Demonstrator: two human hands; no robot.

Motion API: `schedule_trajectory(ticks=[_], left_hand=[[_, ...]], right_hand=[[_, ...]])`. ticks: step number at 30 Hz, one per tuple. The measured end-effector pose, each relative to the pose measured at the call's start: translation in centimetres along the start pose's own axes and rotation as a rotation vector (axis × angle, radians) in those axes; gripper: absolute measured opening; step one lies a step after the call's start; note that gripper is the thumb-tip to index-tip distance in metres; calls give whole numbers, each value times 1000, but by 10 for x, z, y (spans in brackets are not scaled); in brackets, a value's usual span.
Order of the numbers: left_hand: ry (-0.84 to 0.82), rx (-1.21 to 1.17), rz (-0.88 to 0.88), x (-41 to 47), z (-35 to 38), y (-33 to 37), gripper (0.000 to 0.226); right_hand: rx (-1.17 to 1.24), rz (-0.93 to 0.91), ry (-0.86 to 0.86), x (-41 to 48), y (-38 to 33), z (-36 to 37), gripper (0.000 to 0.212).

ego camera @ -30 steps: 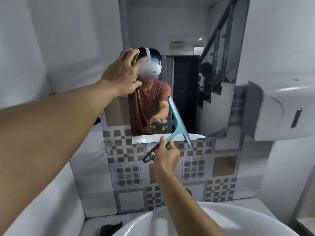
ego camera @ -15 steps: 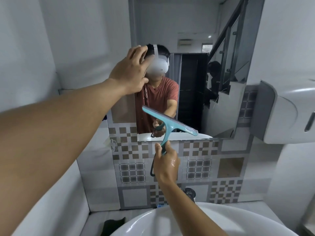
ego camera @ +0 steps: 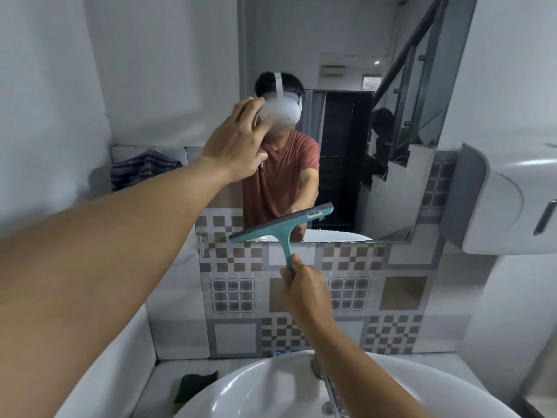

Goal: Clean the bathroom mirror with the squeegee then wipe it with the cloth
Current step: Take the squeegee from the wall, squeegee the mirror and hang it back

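Note:
The bathroom mirror (ego camera: 346, 64) hangs on the patterned tile wall above the sink. My right hand (ego camera: 304, 292) grips the handle of a teal squeegee (ego camera: 281, 227). Its blade lies across the mirror's bottom edge, tilted up to the right. My left hand (ego camera: 238, 146) is stretched up against the mirror's left side, fingers apart, holding nothing. A dark green cloth (ego camera: 196, 384) lies on the counter left of the sink. A blue checked cloth (ego camera: 141, 168) sits on the ledge at the left.
A white basin (ego camera: 265, 390) fills the bottom of the view, with a chrome tap (ego camera: 330, 387) behind my right forearm. A grey-and-white wall dispenser (ego camera: 506, 200) juts out right of the mirror. White walls close in on both sides.
My right hand has turned the squeegee from nearly upright to nearly level, blade now at the mirror's lower edge. My left hand stays raised on the mirror. The blue checked cloth has come into view.

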State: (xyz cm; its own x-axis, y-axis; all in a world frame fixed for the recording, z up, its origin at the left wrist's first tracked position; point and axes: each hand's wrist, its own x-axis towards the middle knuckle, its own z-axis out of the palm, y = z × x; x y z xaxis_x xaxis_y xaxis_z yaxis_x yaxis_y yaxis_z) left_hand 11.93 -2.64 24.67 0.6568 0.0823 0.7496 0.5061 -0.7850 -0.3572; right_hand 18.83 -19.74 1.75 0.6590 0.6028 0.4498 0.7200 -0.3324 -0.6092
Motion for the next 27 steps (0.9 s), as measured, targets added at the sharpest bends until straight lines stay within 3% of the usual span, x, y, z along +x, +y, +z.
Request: schedule_trajectory(ticks=[6,20,27], left_hand=[[-15,-24,-43,-6,4,7,84],[-15,-65,-53,-5,7,7,83],[-19,-83,-55,-6,8,8,82]], right_hand=[[-79,-5,-46,-2,17,-4,37],[280,153,-68,-18,10,12,30],[345,209,-57,-30,13,24,19]])
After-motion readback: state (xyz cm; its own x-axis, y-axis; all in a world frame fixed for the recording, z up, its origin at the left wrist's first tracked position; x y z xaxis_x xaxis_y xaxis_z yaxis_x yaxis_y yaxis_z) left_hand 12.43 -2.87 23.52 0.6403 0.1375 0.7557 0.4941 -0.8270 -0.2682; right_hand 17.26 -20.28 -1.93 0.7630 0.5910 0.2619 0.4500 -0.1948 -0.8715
